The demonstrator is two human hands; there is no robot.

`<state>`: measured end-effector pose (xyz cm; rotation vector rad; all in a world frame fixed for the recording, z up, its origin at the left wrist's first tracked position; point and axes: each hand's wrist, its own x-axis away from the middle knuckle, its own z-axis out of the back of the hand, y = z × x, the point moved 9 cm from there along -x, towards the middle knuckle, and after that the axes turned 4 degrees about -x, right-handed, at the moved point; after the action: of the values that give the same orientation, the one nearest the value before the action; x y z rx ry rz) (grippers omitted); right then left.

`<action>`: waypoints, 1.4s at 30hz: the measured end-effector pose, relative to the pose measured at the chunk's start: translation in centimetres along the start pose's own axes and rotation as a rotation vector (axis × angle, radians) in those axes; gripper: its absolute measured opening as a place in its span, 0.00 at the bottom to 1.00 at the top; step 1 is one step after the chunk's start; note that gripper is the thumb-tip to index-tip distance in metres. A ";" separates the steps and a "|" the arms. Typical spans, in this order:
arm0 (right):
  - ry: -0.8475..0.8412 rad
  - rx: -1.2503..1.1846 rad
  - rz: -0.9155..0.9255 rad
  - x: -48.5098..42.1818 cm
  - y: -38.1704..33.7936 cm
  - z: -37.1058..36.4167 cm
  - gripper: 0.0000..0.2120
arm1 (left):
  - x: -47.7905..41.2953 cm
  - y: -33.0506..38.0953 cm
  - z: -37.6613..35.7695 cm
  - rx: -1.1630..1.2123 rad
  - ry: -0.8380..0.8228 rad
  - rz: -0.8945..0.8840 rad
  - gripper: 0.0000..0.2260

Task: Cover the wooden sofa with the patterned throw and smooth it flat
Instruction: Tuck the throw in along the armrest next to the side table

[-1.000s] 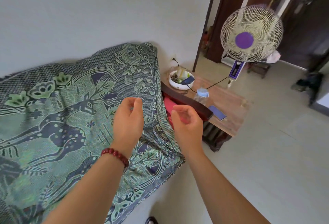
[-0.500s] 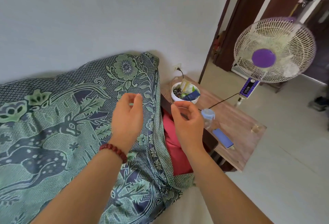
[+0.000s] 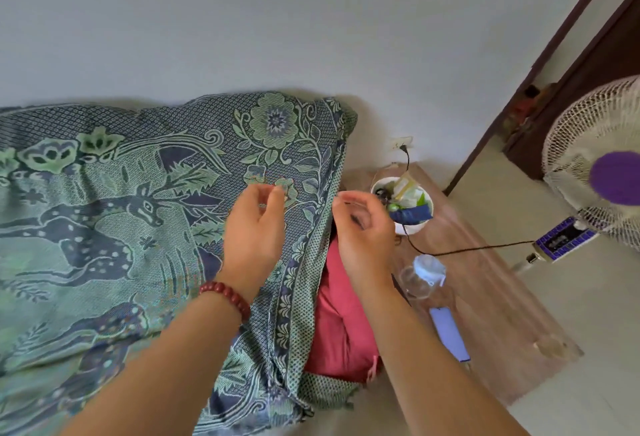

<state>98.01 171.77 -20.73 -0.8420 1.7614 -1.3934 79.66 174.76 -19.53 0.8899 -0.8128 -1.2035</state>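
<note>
The green and blue deer-patterned throw (image 3: 131,228) lies over the sofa's back and seat, with wrinkles toward its right border. At the right end a red cushion (image 3: 341,318) shows beyond the throw's edge; the wooden frame is mostly hidden. My left hand (image 3: 254,228), a red bead bracelet on its wrist, hovers over the throw near its right border with its fingers loosely curled. My right hand (image 3: 363,228) is beside it at the throw's right edge. Its fingers are curled too, with thumb and forefinger close together, and no cloth shows between them.
A low wooden side table (image 3: 502,314) stands right of the sofa with a white bowl (image 3: 412,224) of small items, a clear bottle (image 3: 424,276) and a phone (image 3: 448,331). A standing fan (image 3: 602,165) and its cable are at the far right, by a dark door frame.
Both hands have moved up and forward along the throw's right border. The view has come closer to the sofa's right end, and more of the red cushion shows.
</note>
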 end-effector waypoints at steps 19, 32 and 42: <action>-0.125 0.062 -0.016 1.6 7.8 4.3 0.04 | 4.1 -8.7 -5.7 0.033 0.018 0.077 0.10; -0.133 0.029 -0.048 8.3 29.4 7.8 0.06 | 5.9 -30.1 -12.8 0.019 0.062 0.137 0.09; -0.140 0.045 0.072 9.2 50.6 12.0 0.05 | 4.9 -47.9 -24.5 -0.005 0.144 0.001 0.12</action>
<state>100.63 168.12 -73.39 -0.8241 1.6322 -1.2910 82.35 167.25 -72.95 0.9603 -0.6940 -1.1268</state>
